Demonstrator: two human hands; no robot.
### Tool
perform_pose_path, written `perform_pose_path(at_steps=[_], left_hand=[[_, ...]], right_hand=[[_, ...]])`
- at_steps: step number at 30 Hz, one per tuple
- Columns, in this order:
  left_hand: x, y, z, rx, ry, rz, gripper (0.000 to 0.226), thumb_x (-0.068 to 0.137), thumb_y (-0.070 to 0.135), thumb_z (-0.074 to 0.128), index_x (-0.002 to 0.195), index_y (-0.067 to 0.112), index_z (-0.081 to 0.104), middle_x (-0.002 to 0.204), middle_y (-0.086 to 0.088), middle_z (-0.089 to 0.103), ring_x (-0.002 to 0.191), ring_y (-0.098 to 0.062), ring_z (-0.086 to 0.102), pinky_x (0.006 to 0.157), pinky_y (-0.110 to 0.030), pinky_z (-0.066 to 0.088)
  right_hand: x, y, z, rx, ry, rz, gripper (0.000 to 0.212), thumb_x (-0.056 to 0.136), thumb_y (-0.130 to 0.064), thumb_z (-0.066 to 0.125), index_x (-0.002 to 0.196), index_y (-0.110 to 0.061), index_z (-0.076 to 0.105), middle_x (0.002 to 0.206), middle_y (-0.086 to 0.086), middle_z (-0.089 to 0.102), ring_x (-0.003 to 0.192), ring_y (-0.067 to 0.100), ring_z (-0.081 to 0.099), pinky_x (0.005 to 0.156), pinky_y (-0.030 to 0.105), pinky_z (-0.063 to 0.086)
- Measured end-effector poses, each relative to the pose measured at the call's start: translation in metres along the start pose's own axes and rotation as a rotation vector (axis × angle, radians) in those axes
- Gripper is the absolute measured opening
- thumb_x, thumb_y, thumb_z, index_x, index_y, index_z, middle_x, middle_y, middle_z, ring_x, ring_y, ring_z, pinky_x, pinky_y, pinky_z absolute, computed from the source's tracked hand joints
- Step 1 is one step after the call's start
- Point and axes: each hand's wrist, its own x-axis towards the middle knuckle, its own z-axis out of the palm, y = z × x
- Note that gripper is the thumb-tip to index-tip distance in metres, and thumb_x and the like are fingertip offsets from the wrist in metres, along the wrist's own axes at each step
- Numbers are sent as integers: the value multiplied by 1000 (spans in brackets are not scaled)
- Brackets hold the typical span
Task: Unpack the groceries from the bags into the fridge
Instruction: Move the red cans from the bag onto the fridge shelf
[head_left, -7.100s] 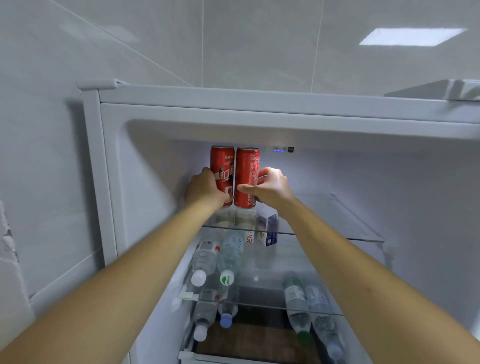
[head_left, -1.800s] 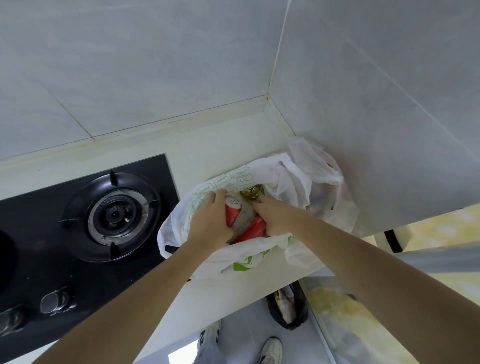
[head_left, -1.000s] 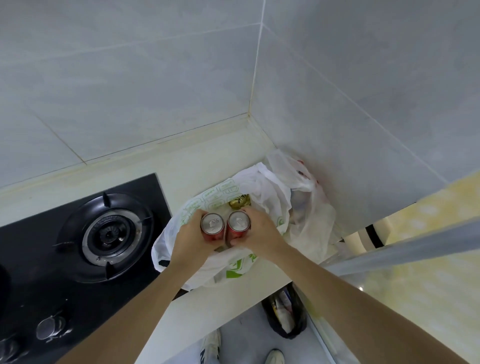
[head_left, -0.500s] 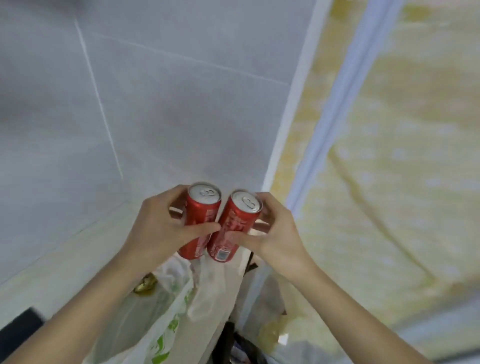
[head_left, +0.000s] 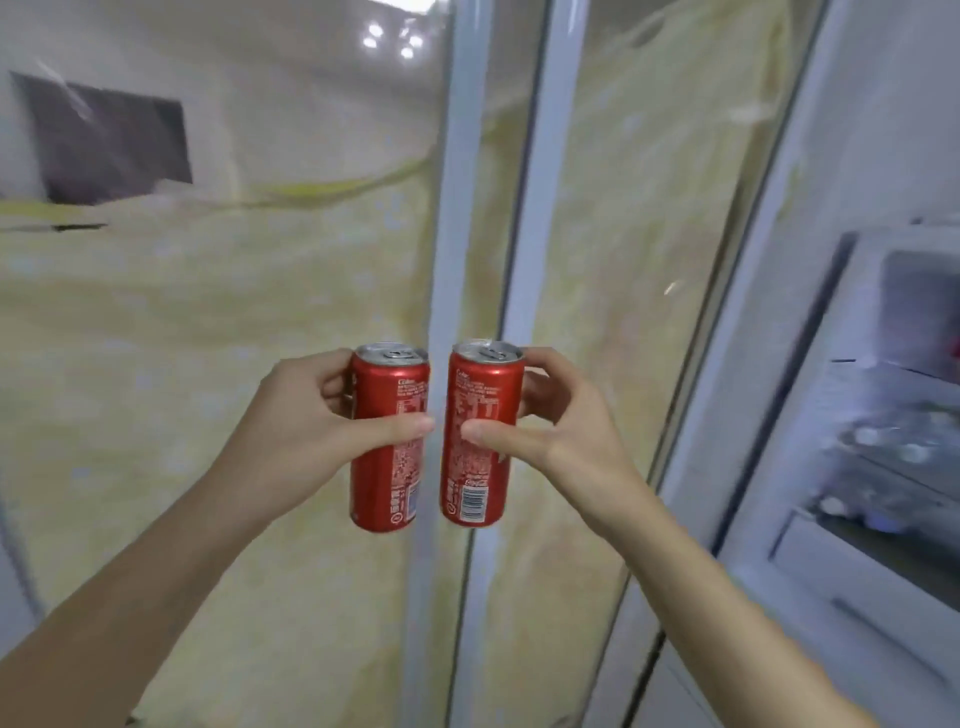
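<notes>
In front of a white-framed glass door (head_left: 457, 208), the left hand (head_left: 306, 431) gripped one upright red can (head_left: 387, 467); the right hand (head_left: 561, 431) gripped another can (head_left: 480, 457), just beside it, apart.

Both forearms raised ahead. Left hand (head_left: 306, 421) and right hand (head_left: 561, 431) each curled closed, thumbs pointing inward, nearly meeting.

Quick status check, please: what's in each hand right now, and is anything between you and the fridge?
Left hand grips left can; right hand grips right can. Both upright, apart. Open fridge at right; nothing blocking.
</notes>
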Motion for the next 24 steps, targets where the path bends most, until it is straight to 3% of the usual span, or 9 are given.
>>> perform_pose_path(at_steps=[6, 11, 17, 18, 21, 24], left_hand=[[70, 61, 146, -164, -233, 119, 54, 53, 43, 100, 102, 37, 78, 98, 7, 80, 95, -13, 77, 95, -46, 58], [124, 103, 254, -269, -382, 223, 48, 58, 43, 95, 103, 33, 79, 96, 7, 80, 93, -13, 76, 93, -49, 60], [179, 142, 370, -397, -537, 249, 52, 60, 50, 93, 105, 32, 76, 101, 10, 78, 96, -10, 74, 92, -45, 60], [185, 147, 389, -411, -566, 251, 54, 60, 51, 93, 107, 33, 74, 104, 10, 77, 98, -12, 73, 93, -46, 60], [199, 160, 446, -432, -637, 282, 62, 63, 51, 92, 118, 30, 70, 113, 7, 73, 104, -17, 71, 95, -49, 59], [209, 171, 498, -448, -686, 306, 63, 66, 47, 93, 121, 28, 69, 111, 9, 72, 104, -16, 70, 94, -45, 59]], right_hand=[[-16, -6, -145, -135, 312, -7, 51, 70, -16, 96, 113, -24, 70, 100, 10, 76, 98, 32, 68, 89, 47, 58], [-20, -1, -233, -227, 560, -5, 50, 71, -21, 95, 114, -29, 71, 102, 3, 78, 99, 24, 72, 88, 49, 61], [-13, 10, -320, -382, 799, 48, 49, 72, -26, 94, 112, -37, 67, 101, -11, 77, 92, 5, 74, 70, 18, 58], [-11, 14, -333, -408, 845, 62, 50, 72, -28, 94, 113, -39, 66, 102, -13, 76, 93, 3, 73, 72, 19, 58], [-4, 31, -373, -452, 1000, 96, 54, 72, -31, 94, 118, -37, 65, 107, -10, 75, 97, 7, 73, 87, 39, 62], [2, 48, -407, -461, 1128, 120, 55, 73, -33, 94, 119, -36, 66, 110, -7, 75, 98, 12, 74, 91, 47, 62]])
